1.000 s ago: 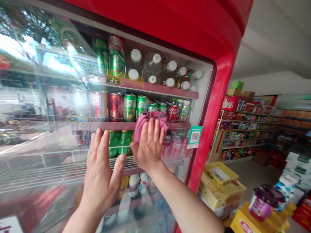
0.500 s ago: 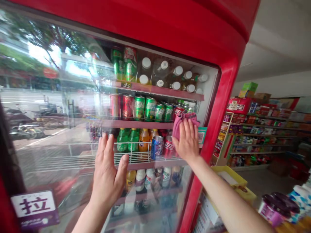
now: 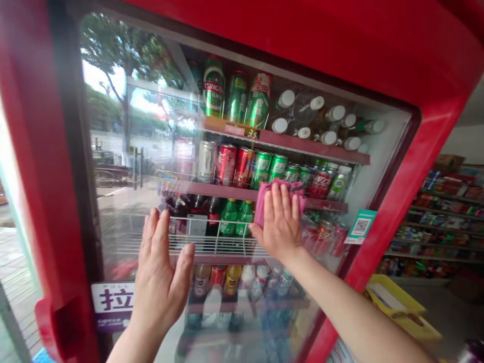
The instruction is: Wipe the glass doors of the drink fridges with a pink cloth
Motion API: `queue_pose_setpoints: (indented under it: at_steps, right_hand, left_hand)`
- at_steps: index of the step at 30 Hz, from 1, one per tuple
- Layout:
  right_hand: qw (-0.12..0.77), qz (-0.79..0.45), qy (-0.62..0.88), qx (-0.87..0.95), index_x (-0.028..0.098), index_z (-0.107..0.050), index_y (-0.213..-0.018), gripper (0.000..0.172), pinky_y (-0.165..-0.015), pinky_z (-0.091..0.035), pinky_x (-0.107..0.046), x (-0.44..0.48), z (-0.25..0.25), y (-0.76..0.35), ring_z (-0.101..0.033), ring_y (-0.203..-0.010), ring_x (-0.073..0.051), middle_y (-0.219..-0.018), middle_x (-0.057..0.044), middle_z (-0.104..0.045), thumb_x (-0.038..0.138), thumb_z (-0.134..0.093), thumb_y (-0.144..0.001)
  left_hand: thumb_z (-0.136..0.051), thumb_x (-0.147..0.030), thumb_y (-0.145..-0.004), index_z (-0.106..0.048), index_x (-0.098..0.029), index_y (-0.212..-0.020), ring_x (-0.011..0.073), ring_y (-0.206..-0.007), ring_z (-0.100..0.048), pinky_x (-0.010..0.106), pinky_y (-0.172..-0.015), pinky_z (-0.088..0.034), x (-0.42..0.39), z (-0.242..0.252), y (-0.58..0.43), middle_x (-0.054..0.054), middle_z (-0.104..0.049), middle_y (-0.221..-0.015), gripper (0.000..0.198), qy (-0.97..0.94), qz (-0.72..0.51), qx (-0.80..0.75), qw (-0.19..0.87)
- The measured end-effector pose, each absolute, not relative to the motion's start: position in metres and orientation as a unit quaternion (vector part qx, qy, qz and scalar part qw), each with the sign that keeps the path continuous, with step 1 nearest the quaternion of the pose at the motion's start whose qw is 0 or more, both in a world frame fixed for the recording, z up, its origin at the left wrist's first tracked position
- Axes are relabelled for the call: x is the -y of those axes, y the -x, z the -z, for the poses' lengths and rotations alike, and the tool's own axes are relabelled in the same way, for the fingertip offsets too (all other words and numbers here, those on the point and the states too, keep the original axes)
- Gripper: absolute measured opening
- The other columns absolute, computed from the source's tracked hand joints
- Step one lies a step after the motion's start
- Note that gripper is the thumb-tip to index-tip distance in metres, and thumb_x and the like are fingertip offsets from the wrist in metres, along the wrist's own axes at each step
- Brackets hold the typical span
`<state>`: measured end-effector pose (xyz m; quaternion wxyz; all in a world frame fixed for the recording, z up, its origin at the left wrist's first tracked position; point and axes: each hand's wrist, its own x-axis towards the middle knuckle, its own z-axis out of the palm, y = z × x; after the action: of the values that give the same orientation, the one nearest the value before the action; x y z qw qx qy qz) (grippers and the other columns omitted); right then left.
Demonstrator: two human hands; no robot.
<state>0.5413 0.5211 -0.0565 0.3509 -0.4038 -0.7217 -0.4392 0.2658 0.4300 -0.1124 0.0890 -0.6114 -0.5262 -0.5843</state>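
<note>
My right hand (image 3: 282, 222) lies flat over a folded pink cloth (image 3: 260, 204), holding it against the glass door (image 3: 113, 217) of a red drinks fridge. Its fingers point upward, and the cloth shows above and beside them. Lower on the left, my left hand (image 3: 157, 275) is raised before the glass, empty, with its thumb apart from the fingers. Whether it touches the glass I cannot tell. Behind the pane stand a red can (image 3: 226, 165), green bottles (image 3: 229, 218) and white-capped bottles (image 3: 286, 99) on shelves. Reflections of trees and street veil the door's left side.
A red door handle (image 3: 60, 327) juts out at lower left, near a white and purple pull sign (image 3: 111, 297). A green QR sticker (image 3: 360, 228) sits at the door's right edge. Yellow boxes (image 3: 401, 302) and stocked store shelves (image 3: 446, 217) are to the right.
The pink cloth under my right hand has slid left across the glass, away from the QR sticker. My left hand has also shifted left along the door. The view has swung left, bringing the handle in.
</note>
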Motion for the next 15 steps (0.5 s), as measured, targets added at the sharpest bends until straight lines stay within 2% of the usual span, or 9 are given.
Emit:
queue_pose_setpoints:
  at_steps: [3,7,11,13,15]
  right_hand:
    - [0.348,0.415,0.400,0.739,0.007,-0.022,-0.178,0.093,-0.142,-0.012,-0.066,-0.518,0.050,-0.461,-0.009,-0.177,-0.039,-0.187,-0.020,-0.022,0.061,-0.052,-0.109]
    - [0.322,0.392,0.326,0.798,0.007,-0.023,-0.178,0.085,-0.144,-0.014,-0.057,-0.512,0.034,-0.422,-0.010,-0.177,-0.033,-0.188,-0.016,-0.019,0.054,-0.049,-0.113]
    - [0.266,0.398,0.296,0.826,0.012,-0.026,-0.178,0.085,-0.144,-0.016,-0.052,-0.504,0.023,-0.487,-0.016,-0.176,-0.027,-0.187,-0.012,-0.027,0.056,-0.055,-0.110]
    - [0.254,0.419,0.338,0.804,0.015,-0.026,-0.179,0.085,-0.143,-0.016,-0.056,-0.501,0.024,-0.541,-0.021,-0.175,-0.029,-0.185,-0.013,-0.032,0.051,-0.058,-0.108]
    - [0.281,0.449,0.393,0.752,0.014,-0.023,-0.179,0.087,-0.142,-0.017,-0.061,-0.501,0.029,-0.590,-0.023,-0.174,-0.032,-0.184,-0.017,-0.033,0.047,-0.058,-0.107]
  left_hand:
    - [-0.055,-0.047,-0.109,-0.016,-0.034,-0.181,0.0343,-0.176,-0.018,0.062,-0.141,-0.023,-0.431,0.112,-0.271,0.008,-0.016,-0.190,0.083,0.611,0.589,0.524,0.079]
    - [-0.056,-0.045,-0.110,-0.017,-0.032,-0.181,0.0339,-0.176,-0.017,0.061,-0.141,-0.023,-0.424,0.101,-0.289,0.010,-0.016,-0.190,0.083,0.622,0.598,0.498,0.084]
    - [-0.055,-0.045,-0.110,-0.016,-0.032,-0.181,0.0341,-0.176,-0.018,0.061,-0.141,-0.022,-0.414,0.093,-0.293,0.011,-0.017,-0.190,0.082,0.629,0.608,0.476,0.091]
    - [-0.055,-0.046,-0.110,-0.016,-0.033,-0.181,0.0345,-0.176,-0.018,0.061,-0.141,-0.022,-0.410,0.093,-0.285,0.010,-0.017,-0.190,0.082,0.630,0.609,0.474,0.091]
    - [-0.055,-0.046,-0.110,-0.017,-0.033,-0.181,0.0343,-0.175,-0.019,0.061,-0.141,-0.022,-0.409,0.095,-0.271,0.010,-0.018,-0.190,0.082,0.626,0.610,0.476,0.094]
